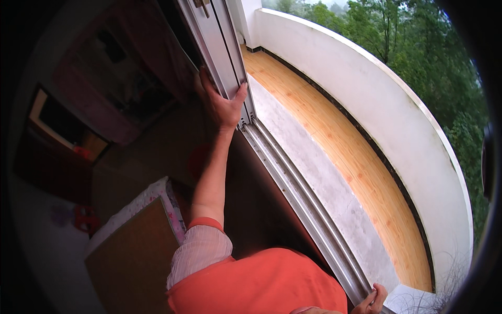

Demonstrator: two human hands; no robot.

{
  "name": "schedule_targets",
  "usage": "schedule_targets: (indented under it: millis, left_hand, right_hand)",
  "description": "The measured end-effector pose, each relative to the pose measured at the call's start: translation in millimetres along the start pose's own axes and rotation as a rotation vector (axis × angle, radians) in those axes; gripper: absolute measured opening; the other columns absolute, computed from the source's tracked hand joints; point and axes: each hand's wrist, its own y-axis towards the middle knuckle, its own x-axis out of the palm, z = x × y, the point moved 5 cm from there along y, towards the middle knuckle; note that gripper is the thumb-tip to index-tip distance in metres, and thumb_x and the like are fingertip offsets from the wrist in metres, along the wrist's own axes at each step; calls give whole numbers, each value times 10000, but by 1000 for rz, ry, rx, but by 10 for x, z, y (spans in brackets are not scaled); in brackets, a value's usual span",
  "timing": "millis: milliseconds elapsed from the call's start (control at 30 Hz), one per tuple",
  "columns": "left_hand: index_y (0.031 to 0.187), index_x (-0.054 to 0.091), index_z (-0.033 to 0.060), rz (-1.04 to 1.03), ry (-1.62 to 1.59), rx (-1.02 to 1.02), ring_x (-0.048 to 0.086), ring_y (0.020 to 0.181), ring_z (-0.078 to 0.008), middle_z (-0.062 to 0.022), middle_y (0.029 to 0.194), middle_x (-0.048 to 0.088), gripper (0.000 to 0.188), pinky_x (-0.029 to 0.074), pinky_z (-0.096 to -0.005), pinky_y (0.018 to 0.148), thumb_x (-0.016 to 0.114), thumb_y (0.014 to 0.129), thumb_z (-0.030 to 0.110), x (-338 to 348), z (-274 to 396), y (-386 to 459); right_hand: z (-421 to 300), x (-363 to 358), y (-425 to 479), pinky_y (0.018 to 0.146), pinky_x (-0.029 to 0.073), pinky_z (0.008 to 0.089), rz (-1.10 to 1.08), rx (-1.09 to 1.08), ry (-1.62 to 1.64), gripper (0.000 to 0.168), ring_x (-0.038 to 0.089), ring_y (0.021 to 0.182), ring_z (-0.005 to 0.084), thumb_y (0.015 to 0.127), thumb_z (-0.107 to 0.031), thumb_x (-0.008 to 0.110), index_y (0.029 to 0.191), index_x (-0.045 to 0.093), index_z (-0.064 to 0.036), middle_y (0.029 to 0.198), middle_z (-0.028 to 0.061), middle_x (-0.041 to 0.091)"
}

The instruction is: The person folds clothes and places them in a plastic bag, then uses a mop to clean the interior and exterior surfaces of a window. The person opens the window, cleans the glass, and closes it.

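Observation:
My left hand (pixel 229 104) grips the silvery metal edge frame of a sliding door panel (pixel 225 51), its thumb over the near face and its fingers around the left edge. A latch handle (pixel 204 8) is on the panel above this hand. From the panel's lower corner, a metal sliding track (pixel 302 200) with raised rails runs down to the right, bearing specks of dirt. At the bottom edge, my right hand (pixel 371 301) is by the track's near end with its fingers bent; it is partly cut off, and whether it holds anything is hidden.
Outside the track lie a grey stone strip (pixel 337 196), wood-look flooring (pixel 333 145) and a curved white balcony wall (pixel 364 90), with trees beyond. In the dark room at left stand a brown board or tabletop (pixel 135 255) with floral cloth at its edge and a red plastic object (pixel 85 219).

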Motion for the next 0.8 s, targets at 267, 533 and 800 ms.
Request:
schedule_targets:
  millis: [267,533,800]
  left_hand:
    - [1358,383,-18,147,-107,-18,398,1249,-395,-234,1345,419,895,323,-471,1055,813,631,277,125,-355,-205]
    - [1412,305,18,161,103,49,399,1213,-419,-251,1341,403,942,351,-497,1015,778,633,256,85,-201,-163]
    - [1417,269,-12,-45,19,-79,371,1260,-412,-253,1384,363,923,299,-468,1062,789,696,235,-16,-238,-355]
  right_hand:
    - [321,-11,-91,848,476,444,-135,70,-68,364,576,946,384,905,-249,520,1148,595,10,1002,240,616]
    - [209,79,-104,755,493,446,148,-16,-84,259,623,804,340,910,-205,533,966,679,3,901,179,665]
    - [244,181,-37,771,493,427,100,-55,-84,251,610,841,343,908,-191,535,1020,650,2,922,187,652]
